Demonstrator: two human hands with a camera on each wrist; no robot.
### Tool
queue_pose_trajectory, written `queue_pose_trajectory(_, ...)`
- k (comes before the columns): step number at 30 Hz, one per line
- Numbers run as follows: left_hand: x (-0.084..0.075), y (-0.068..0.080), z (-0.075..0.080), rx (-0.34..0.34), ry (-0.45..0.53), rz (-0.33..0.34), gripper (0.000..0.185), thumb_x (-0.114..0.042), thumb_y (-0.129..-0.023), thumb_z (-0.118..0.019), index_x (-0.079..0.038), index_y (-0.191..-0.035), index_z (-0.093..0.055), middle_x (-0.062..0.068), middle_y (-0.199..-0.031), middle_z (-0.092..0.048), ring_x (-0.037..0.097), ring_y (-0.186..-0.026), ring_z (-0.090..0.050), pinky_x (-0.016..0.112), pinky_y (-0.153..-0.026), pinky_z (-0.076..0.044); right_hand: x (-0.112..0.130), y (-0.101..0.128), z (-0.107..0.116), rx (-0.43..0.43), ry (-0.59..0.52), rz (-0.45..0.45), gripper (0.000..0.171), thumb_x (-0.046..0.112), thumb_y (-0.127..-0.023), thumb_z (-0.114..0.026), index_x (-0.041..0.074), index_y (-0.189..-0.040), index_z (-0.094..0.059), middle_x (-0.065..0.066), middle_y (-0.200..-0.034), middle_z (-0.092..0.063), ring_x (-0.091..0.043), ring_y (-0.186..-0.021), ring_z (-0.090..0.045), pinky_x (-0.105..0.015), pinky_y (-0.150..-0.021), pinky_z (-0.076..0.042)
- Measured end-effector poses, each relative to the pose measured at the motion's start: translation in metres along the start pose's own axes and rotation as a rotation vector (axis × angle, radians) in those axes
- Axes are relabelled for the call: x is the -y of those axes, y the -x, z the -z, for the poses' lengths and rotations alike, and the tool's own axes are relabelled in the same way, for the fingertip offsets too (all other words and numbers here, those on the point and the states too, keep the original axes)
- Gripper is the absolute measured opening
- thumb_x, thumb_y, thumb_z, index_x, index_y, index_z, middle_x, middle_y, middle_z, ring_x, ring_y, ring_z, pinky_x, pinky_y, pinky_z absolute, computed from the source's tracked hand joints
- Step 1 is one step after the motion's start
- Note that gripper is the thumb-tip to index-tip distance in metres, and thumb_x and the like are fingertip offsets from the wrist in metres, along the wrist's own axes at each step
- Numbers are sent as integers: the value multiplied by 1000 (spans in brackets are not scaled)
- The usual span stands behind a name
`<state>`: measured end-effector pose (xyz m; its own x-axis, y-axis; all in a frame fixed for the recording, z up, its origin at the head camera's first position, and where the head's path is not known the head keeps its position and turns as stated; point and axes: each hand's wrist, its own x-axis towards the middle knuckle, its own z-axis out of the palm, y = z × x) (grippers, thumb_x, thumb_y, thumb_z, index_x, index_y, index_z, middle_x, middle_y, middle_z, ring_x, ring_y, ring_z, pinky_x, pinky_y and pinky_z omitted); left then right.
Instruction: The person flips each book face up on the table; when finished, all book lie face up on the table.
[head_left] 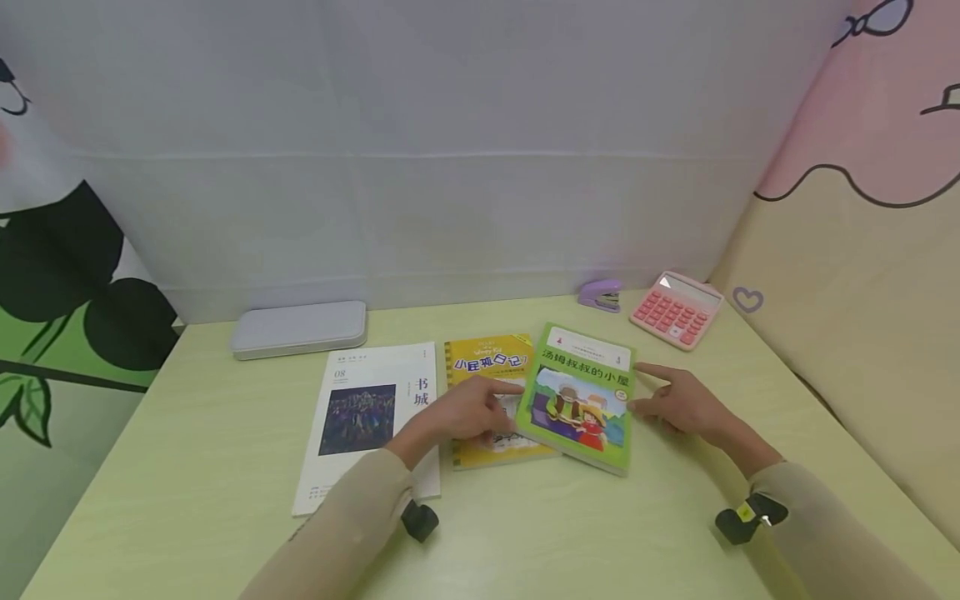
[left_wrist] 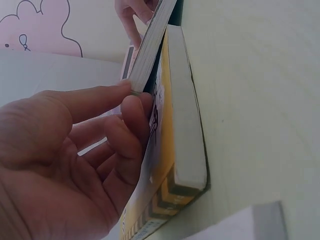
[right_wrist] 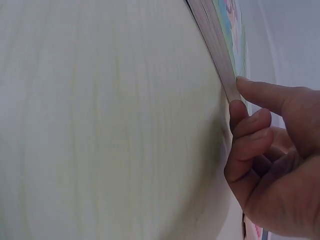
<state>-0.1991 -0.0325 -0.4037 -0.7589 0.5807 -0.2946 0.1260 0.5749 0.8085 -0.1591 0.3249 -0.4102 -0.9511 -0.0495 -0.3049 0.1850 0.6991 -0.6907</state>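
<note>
A green children's book (head_left: 576, 398) lies tilted, its left part overlapping a yellow book (head_left: 480, 354) with a striped spine. My left hand (head_left: 472, 408) pinches the green book's left edge between thumb and finger, above the yellow cover. In the left wrist view the green book's page block (left_wrist: 154, 45) slants up from the yellow book. On the opposite side, my right hand (head_left: 681, 403) pinches the right edge, its other fingers curled below. In the right wrist view that edge (right_wrist: 215, 47) sits close over the table. Left of the yellow book is a white magazine (head_left: 360, 417), partly covered by my left forearm.
A pale flat case (head_left: 300, 327) stands at the back left of the table (head_left: 187, 475). Behind the books to the right are a purple stapler (head_left: 600, 294) and a pink calculator (head_left: 677, 311). A white cloth backdrop (head_left: 450, 208) rises along the table's far edge.
</note>
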Motion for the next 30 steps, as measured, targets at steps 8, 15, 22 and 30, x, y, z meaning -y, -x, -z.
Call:
queue_pose_trajectory(8, -3, -3, -3, 32, 29, 6, 66, -14, -96, -78, -20, -157, -54, 5, -73, -63, 14, -57, -58, 22, -57, -49, -5, -1, 5, 30, -11, 5, 82, 27, -97, -76, 5, -165, -33, 4, -62, -43, -14, -54, -39, -27, -52, -35)
queue_pose_trajectory(15, -6, -4, -4, 55, 53, 17, 69, -13, -95, -78, -20, -158, -52, 5, -73, -62, 14, -58, -58, 21, -57, -49, -8, 1, 10, 118, -54, 39, 93, 23, -95, -78, 4, -168, -23, 3, -63, -43, -13, -52, -38, -26, -50, -34)
queue_pose_trajectory(22, -7, -5, -6, 79, 67, 8, 73, -14, -93, -81, -20, -159, -50, 4, -73, -64, 14, -57, -56, 21, -55, -46, -10, 3, 14, 161, -56, 63, 97, 22, -96, -79, 5, -169, -18, 2, -65, -44, -13, -52, -39, -25, -50, -35)
queue_pose_trajectory(30, -11, -6, -7, 78, 65, 23, 74, -16, -92, -82, -22, -159, -51, 4, -70, -66, 14, -56, -57, 21, -52, -44, -10, 2, 18, 171, -59, 55, 97, 21, -95, -79, 5, -169, -18, 2, -66, -46, -12, -52, -38, -24, -50, -34)
